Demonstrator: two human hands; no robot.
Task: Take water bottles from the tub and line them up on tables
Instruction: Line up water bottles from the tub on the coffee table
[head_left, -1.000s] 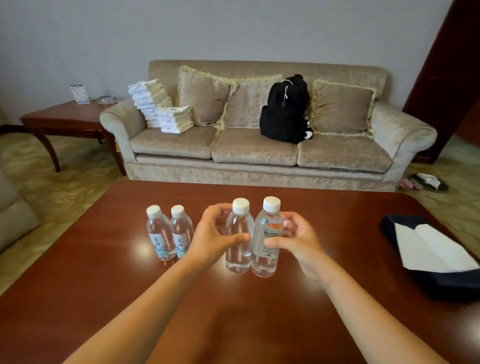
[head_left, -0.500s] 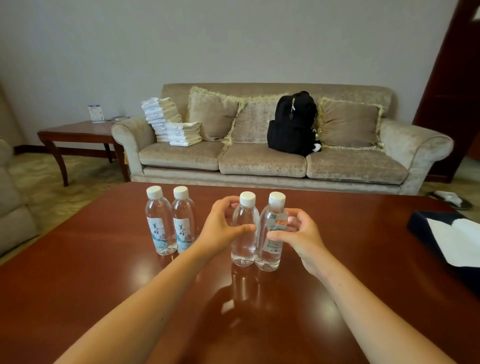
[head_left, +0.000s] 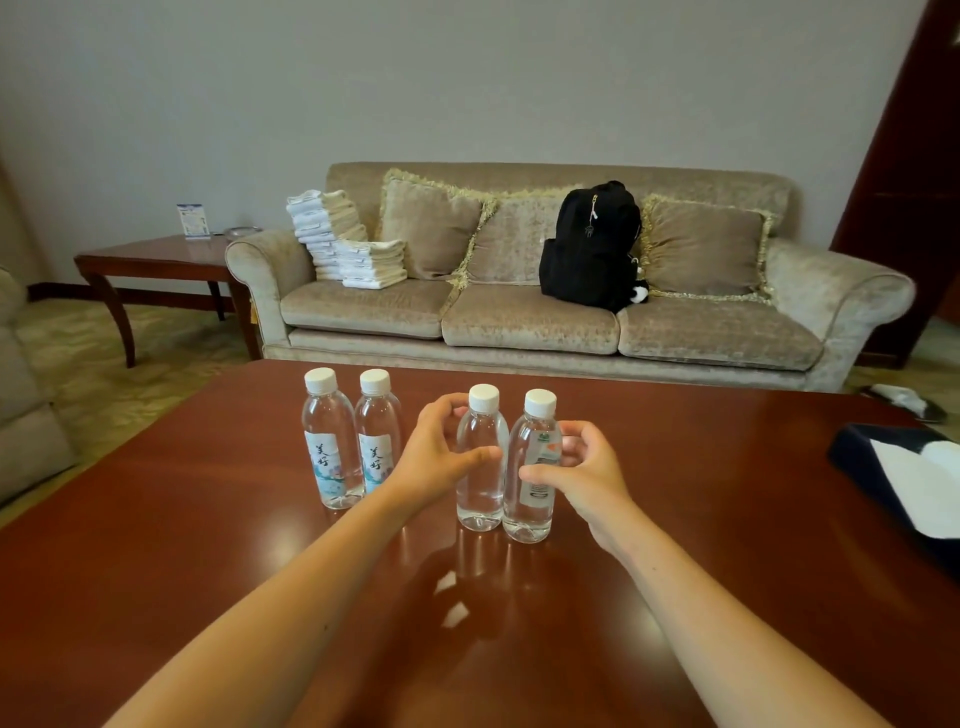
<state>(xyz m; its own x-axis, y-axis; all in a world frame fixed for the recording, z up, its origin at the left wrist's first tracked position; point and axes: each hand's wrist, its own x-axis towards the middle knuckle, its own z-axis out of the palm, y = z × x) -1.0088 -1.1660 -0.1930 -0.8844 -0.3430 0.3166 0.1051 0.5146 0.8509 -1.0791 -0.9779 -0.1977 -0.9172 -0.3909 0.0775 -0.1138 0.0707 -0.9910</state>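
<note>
At three o'clock the frame edge is cutting off a dark flat case (head_left: 852, 454) with a white sheet (head_left: 930, 483) lying on it, so its full shape is not showing. The small card (head_left: 193, 221) standing on the side table (head_left: 156, 257) at ten o'clock is too small to read. The fingers of both hands are passing behind clear plastic and blurring there — whether every fingertip is touching is hard to tell. Four water bottles are standing upright in a row on the far half of the red-brown table (head_left: 727, 493), towards twelve o'clock from the person: clear, filled, white-capped. The first bottle (head_left: 330, 441) and second bottle (head_left: 379, 436), at eleven o'clock, are touching side by side and showing white labels with dark brush characters over a pale blue picture. A gap is separating them from the third bottle (head_left: 480, 493) and fourth bottle (head_left: 530, 512), which are also touching. The left hand (head_left: 441, 457) is curling round the third bottle, its thumb lying across the front. The right hand (head_left: 587, 470) is clasping the fourth bottle, its thumb pressing the front beside a label with small print and green and orange marks. Beyond the table, a beige sofa (head_left: 519, 322) is carrying a black backpack (head_left: 587, 249) and stacked towels (head_left: 343, 244).
</note>
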